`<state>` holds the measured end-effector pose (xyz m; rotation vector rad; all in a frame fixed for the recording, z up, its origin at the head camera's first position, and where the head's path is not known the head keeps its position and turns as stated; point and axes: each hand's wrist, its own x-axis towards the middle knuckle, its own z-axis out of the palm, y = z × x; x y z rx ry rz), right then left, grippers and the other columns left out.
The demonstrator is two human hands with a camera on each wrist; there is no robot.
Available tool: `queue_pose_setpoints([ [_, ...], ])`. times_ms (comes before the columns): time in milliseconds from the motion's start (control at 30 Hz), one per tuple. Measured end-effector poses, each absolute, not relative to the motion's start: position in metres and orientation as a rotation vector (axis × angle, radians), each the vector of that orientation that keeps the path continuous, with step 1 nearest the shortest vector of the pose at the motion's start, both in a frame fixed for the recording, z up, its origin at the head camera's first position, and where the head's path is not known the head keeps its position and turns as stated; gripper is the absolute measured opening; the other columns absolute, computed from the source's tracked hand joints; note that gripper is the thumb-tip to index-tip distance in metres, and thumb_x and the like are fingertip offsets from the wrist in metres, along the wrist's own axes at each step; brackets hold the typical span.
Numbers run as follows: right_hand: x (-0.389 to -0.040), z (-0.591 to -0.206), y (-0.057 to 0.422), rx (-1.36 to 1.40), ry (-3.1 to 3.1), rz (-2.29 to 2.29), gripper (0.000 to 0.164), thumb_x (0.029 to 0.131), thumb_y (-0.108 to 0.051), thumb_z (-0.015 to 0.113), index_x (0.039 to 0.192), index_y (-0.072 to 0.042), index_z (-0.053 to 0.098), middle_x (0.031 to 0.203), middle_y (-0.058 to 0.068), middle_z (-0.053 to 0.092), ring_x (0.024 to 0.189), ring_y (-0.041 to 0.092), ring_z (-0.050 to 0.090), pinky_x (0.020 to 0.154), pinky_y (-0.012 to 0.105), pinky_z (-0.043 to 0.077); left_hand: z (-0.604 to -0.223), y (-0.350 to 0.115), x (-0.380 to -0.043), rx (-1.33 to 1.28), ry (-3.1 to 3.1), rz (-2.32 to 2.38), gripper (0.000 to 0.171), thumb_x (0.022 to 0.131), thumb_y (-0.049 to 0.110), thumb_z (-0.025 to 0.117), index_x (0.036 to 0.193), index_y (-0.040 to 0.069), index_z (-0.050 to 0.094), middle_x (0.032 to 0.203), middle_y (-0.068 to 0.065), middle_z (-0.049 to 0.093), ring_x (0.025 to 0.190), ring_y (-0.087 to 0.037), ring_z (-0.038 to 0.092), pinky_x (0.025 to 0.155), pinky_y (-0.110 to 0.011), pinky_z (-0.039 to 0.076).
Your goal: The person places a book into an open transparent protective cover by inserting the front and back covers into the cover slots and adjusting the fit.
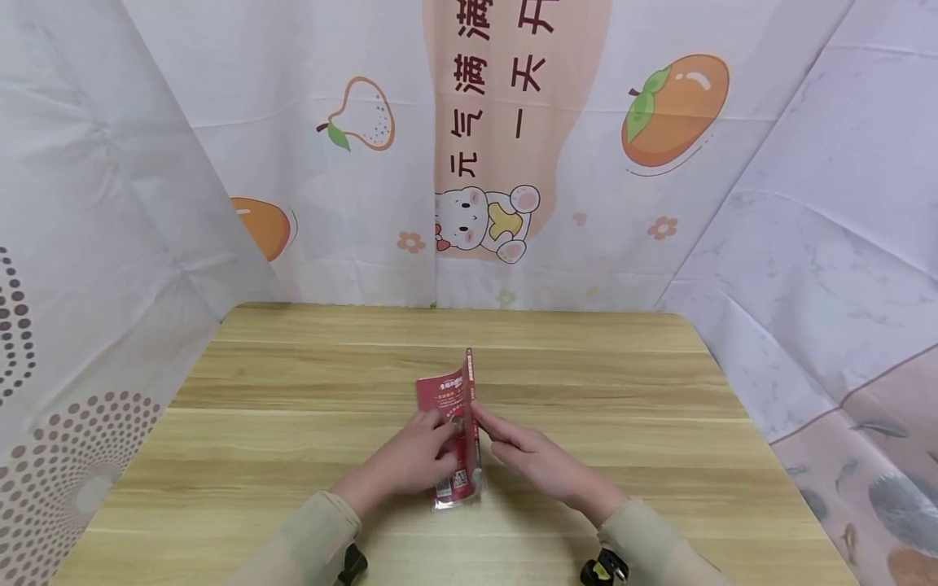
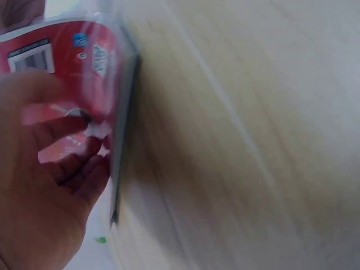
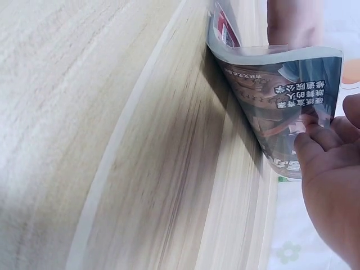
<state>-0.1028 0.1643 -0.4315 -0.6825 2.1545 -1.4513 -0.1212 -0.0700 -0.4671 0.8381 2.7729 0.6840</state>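
Observation:
A thin red booklet (image 1: 443,393) in a clear plastic jacket sits at the middle of the table, one part lying to the left and the other standing nearly upright. My left hand (image 1: 412,457) rests on its red side with fingers bent loosely against it. In the left wrist view, this red cover (image 2: 73,34) bears a barcode. From the right, my right hand (image 1: 538,460) touches the standing part with extended fingers. The right wrist view shows the booklet's dark pictured cover (image 3: 253,93), bowed and printed with white characters, the fingertips against it.
The wood-grain table (image 1: 293,382) spreads around both hands. A white curtain (image 1: 352,203) with printed fruit and characters hangs behind its far edge, and patterned cloths hang at the left and right. Dark wrist straps (image 1: 604,568) show below the sleeves.

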Motion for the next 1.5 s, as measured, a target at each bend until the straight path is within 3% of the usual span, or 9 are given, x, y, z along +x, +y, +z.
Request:
queue_pose_setpoints([
  [133,-0.103,-0.431,0.164,-0.692,2.148,-1.456,0.051,0.105,-0.030,0.038,0.153,-0.031,0.021,0.155,-0.014,0.023,0.140,0.011,0.020,0.113,0.051,0.021,-0.457,-0.072,-0.121,0.738,2.583,0.888,0.052,0.101,0.048,0.034,0.138,0.016,0.053,0.127,-0.007,0.050,0.114,-0.023,0.044,0.093,-0.048,0.044],
  [267,-0.103,-0.430,0.163,-0.658,2.155,-1.449,0.048,0.106,-0.035,0.034,0.152,-0.034,0.021,0.155,-0.016,0.023,0.140,0.011,0.019,0.113,0.054,0.019,-0.453,-0.073,-0.122,0.718,2.478,0.958,0.065,0.099,0.062,0.027,0.140,0.017,0.051,0.136,-0.012,0.046,0.125,-0.030,0.042,0.100,-0.057,0.038],
  [433,-0.103,-0.430,0.162,-0.660,2.120,-1.470,0.046,0.107,-0.040,0.024,0.153,-0.035,0.018,0.155,-0.014,0.023,0.139,0.010,0.021,0.113,0.054,0.017,-0.454,-0.068,-0.123,0.736,2.473,0.957,0.065,0.098,0.063,0.032,0.137,0.016,0.053,0.135,-0.010,0.051,0.123,-0.028,0.045,0.099,-0.054,0.040],
  [633,-0.103,-0.428,0.161,-0.694,2.001,-1.514,0.047,0.107,-0.041,0.013,0.154,-0.034,0.012,0.158,-0.011,0.019,0.139,0.007,0.023,0.114,0.053,0.016,-0.454,-0.061,-0.121,0.693,2.503,0.980,0.064,0.090,0.066,0.047,0.124,0.013,0.059,0.115,-0.004,0.065,0.108,-0.022,0.055,0.091,-0.046,0.048],
  [967,-0.104,-0.428,0.159,-0.725,1.931,-1.578,0.046,0.108,-0.036,0.014,0.154,-0.035,0.007,0.159,-0.011,0.017,0.139,0.012,0.026,0.113,0.050,0.019,-0.445,-0.054,-0.113,0.511,2.427,1.122,0.038,0.087,0.035,0.056,0.116,0.010,0.059,0.086,-0.001,0.063,0.075,-0.016,0.058,0.067,-0.037,0.052],
  [1167,-0.105,-0.432,0.159,-0.647,2.027,-1.579,0.047,0.107,-0.037,0.028,0.153,-0.037,0.015,0.156,-0.013,0.021,0.138,0.014,0.026,0.113,0.054,0.018,-0.441,-0.052,-0.109,0.444,2.438,1.182,0.016,0.087,0.028,0.053,0.091,0.014,0.058,0.075,-0.002,0.059,0.066,-0.016,0.056,0.056,-0.034,0.048],
  [1300,-0.107,-0.433,0.156,-0.625,2.107,-1.529,0.049,0.105,-0.040,0.034,0.152,-0.040,0.018,0.155,-0.019,0.022,0.139,0.017,0.024,0.112,0.059,0.018,-0.437,-0.050,-0.107,0.408,2.446,1.247,0.032,0.086,0.027,0.054,0.112,0.010,0.060,0.094,-0.003,0.064,0.078,-0.017,0.058,0.067,-0.039,0.052],
  [1400,-0.108,-0.433,0.155,-0.623,2.108,-1.527,0.052,0.104,-0.041,0.038,0.151,-0.042,0.017,0.155,-0.019,0.019,0.139,0.019,0.024,0.110,0.061,0.018,-0.432,-0.050,-0.105,0.391,2.433,1.301,0.048,0.087,0.027,0.055,0.131,0.008,0.053,0.111,-0.006,0.064,0.085,-0.017,0.060,0.074,-0.042,0.053],
  [1500,-0.109,-0.432,0.154,-0.628,2.097,-1.531,0.054,0.104,-0.037,0.041,0.151,-0.044,0.015,0.156,-0.014,0.019,0.139,0.019,0.023,0.110,0.062,0.020,-0.425,-0.051,-0.103,0.393,2.448,1.316,0.049,0.087,0.027,0.055,0.132,0.007,0.052,0.114,-0.007,0.065,0.084,-0.017,0.060,0.071,-0.041,0.053],
])
